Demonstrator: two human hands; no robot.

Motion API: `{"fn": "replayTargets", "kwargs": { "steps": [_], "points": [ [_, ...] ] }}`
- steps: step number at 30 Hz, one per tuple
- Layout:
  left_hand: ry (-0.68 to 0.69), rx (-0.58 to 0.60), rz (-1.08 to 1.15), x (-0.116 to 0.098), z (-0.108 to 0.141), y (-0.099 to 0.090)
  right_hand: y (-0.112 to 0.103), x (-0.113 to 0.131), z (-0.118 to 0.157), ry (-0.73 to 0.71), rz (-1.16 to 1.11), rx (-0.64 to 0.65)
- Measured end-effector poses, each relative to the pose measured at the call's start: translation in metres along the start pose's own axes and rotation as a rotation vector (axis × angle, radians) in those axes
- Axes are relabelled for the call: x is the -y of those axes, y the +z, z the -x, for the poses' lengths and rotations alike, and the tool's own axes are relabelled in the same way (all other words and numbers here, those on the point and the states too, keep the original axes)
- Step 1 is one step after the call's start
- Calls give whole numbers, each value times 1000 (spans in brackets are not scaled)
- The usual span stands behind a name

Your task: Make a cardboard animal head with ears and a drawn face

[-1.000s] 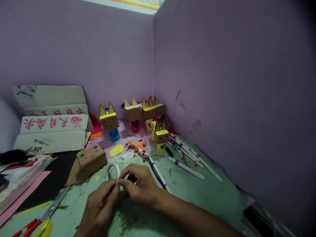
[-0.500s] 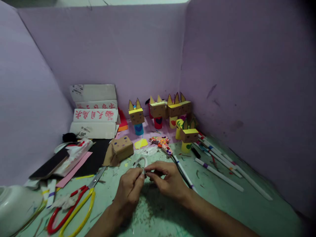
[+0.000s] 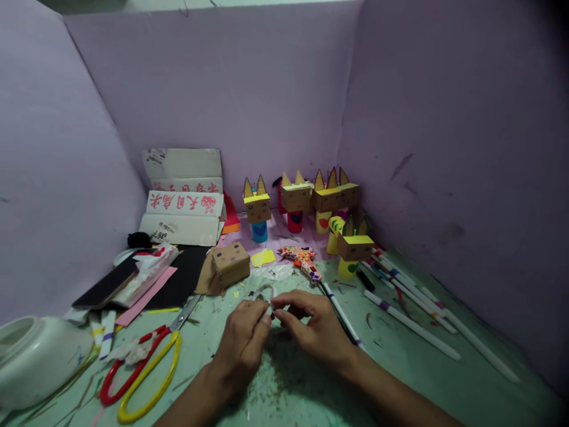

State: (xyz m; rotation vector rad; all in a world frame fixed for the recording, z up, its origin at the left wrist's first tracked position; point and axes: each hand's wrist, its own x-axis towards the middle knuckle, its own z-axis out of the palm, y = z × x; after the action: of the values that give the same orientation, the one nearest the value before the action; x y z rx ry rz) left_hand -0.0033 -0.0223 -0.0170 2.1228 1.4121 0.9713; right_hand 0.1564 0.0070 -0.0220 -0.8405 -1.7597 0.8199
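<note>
A narrow white ring that looks like a tape roll point(image 3: 272, 290) stands just above the table, its lower part hidden by fingers. My left hand point(image 3: 243, 337) is closed around its near side, thumb pressed against the forefinger. Against the same edge, my right hand point(image 3: 316, 325) pinches with thumb and forefinger; what sits between those tips is too small to make out. Behind my left hand lies a small cardboard box point(image 3: 233, 267) with dots drawn on it. A glue gun point(image 3: 302, 261) covered in patterned paper rests beyond my right hand.
Red-and-yellow scissors point(image 3: 146, 373) lie at left beside a white jar point(image 3: 40, 359). Several box-headed paper figures point(image 3: 258, 210) stand at the back. White paper sticks point(image 3: 413, 326) lie at right. Folded cardboard point(image 3: 182, 216) leans on the purple wall point(image 3: 222, 89).
The camera has turned slightly left, so everything appears shifted to the right. Both hands keep nearly the same grip at the white ring.
</note>
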Motion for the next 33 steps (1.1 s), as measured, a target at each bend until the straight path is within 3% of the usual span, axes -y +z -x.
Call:
{"fn": "replayTargets", "kwargs": {
  "steps": [10,23,29,33],
  "points": [
    [-9,-20,-21,0,-2,0,0,1,-1,26,12,-4],
    [61,-91,-44,6,-2,5,3,3,0,-83,77,-75],
    [62,-127,-37,9,-2,8,3,5,-1,1,59,-89],
    [75,-142,-78,12,-2,8,2,3,-1,-58,68,-102]
  ]
}}
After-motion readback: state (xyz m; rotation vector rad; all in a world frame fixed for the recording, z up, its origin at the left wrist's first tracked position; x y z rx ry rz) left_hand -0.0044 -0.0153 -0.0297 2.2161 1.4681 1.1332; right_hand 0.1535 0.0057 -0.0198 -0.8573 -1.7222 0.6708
